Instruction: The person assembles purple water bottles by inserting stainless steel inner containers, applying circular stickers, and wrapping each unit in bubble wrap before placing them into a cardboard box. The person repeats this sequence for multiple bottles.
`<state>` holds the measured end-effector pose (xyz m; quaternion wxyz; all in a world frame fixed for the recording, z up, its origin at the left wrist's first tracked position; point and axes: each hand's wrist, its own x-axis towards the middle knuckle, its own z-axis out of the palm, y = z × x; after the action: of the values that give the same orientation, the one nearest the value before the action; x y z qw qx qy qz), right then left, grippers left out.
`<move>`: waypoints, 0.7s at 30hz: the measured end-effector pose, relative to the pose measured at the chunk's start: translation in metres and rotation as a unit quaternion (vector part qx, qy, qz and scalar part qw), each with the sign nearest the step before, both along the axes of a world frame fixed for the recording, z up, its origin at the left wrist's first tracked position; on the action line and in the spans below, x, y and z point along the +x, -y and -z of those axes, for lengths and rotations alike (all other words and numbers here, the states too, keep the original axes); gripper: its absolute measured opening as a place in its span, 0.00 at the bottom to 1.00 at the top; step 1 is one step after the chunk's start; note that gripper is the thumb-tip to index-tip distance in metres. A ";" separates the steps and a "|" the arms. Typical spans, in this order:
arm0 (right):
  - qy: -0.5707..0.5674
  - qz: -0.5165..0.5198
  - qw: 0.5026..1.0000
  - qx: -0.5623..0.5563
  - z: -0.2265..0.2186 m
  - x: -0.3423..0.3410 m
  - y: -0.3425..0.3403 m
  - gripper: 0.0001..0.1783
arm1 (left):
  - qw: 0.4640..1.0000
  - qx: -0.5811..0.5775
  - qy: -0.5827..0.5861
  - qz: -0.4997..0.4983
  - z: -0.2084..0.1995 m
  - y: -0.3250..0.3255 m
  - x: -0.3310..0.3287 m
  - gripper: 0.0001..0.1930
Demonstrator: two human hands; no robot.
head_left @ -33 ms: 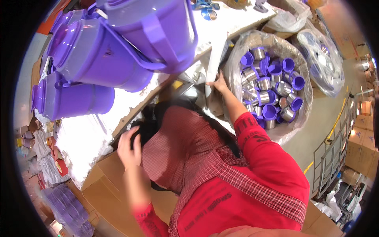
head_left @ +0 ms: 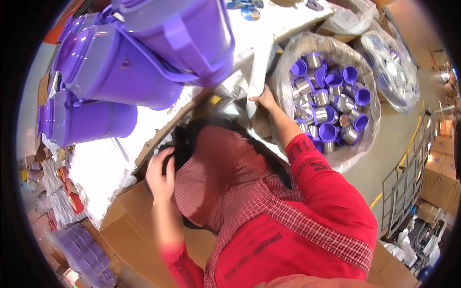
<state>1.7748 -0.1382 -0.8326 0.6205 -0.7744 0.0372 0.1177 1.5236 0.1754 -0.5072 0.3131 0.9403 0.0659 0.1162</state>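
purple buckets (head_left: 120,67) and bagged metal cups (head_left: 320,98) near the hands (head_left: 267,99)

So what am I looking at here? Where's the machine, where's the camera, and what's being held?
There's no machine working here: these are a person's own bare hands. The pictures come from a wide fisheye camera worn on the person's head, looking down, so straight edges bend near the rim. The red sleeves and checked apron belong to the wearer.

At upper left, big purple containers with handles stand on a white table. To the right, a plastic-lined bin holds many metal-and-purple cups.

The right hand is at a white strip beside the bin; whether it grips it is hard to tell. The left hand, fingers loosely bent, holds nothing that I can see.
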 end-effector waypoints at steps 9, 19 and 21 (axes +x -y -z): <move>0.120 -0.129 0.980 0.091 -0.249 0.002 0.004 0.24 | 0.907 -0.326 -0.220 0.148 0.072 0.144 0.148 0.42; 0.231 -0.242 0.939 -0.082 -0.185 -0.066 0.006 0.41 | 0.775 -0.614 -0.145 0.034 0.025 0.144 0.179 0.18; 0.226 -0.135 0.961 -0.087 -0.167 -0.050 0.006 0.23 | 0.737 -0.637 -0.202 0.101 0.022 0.142 0.177 0.19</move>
<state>1.7252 -0.1438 -0.6661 0.5217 -0.8294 -0.1988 0.0185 1.7011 0.0337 -0.5295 0.8285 0.5232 0.0907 -0.1779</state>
